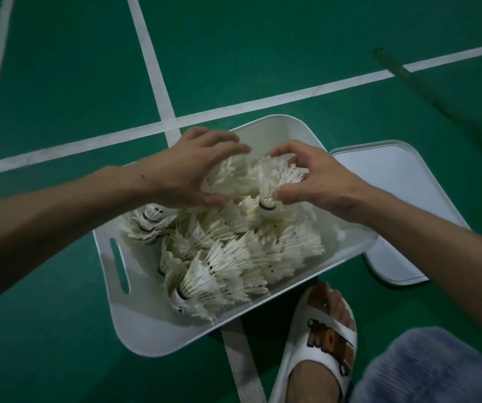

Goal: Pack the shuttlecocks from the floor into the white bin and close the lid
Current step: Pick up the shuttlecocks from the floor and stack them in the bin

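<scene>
White bin [135, 330]: one, with one slot handle [119, 266] showing in its wall; lid [402, 181]: one. Hands: two, a left hand [193, 173] and a right hand [318, 184]; white sandal [330, 338]: one, worn on one foot. Shuttlecocks [234, 257]: well over ten, heaped and overlapping too closely for an exact count; white court lines [59, 146] on the green floor: four.

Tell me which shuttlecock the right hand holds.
The topmost shuttlecock, black-banded cork toward the camera, between the right hand's thumb and fingers; the left hand grips another.
</scene>
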The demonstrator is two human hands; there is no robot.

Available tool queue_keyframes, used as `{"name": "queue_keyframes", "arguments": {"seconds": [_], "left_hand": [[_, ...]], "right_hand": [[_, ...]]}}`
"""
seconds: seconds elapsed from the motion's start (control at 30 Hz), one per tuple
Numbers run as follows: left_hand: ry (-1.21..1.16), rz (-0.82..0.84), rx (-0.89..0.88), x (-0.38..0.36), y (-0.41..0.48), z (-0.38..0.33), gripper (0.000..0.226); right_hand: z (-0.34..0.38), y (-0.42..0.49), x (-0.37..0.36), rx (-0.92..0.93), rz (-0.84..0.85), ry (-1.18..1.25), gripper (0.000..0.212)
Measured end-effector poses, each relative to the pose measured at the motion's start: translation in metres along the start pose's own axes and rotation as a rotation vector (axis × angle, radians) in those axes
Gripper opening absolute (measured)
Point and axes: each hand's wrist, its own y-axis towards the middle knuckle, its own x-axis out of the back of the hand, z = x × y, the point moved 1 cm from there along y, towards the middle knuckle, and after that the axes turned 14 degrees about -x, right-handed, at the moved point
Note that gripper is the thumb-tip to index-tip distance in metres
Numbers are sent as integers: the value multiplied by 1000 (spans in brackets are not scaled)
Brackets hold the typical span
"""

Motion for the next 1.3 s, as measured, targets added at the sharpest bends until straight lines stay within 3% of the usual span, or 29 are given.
{"name": "queue_keyframes", "arguments": {"seconds": [0.13, 0.37, 0.63, 0.87, 1.0, 1.17, 1.3], "left_hand": [[170, 65, -40, -6, -1, 5, 84], [269, 21, -49, -9, -6, 13, 77], [299, -10, -48, -10, -7, 15, 73], [282, -5, 19, -12, -16, 15, 87], [343, 21, -18, -12, -43, 13, 93], [419, 83, 31, -22, -65, 11, 113], [391, 85, 36, -23, -57, 16, 104]], "right_hand": [[-6, 8, -1, -31, -153, 100, 52], [-9, 19, -6, -50, -336, 164, 60], [-4, 35, -26, -148, -231, 422, 44], [2, 38, -35, -191, -323, 42, 50], [4, 39, -35, -146, -382, -44, 42], [5, 38, -35, -66, -263, -20, 41], [7, 34, -36, 40, -246, -129, 41]]}}
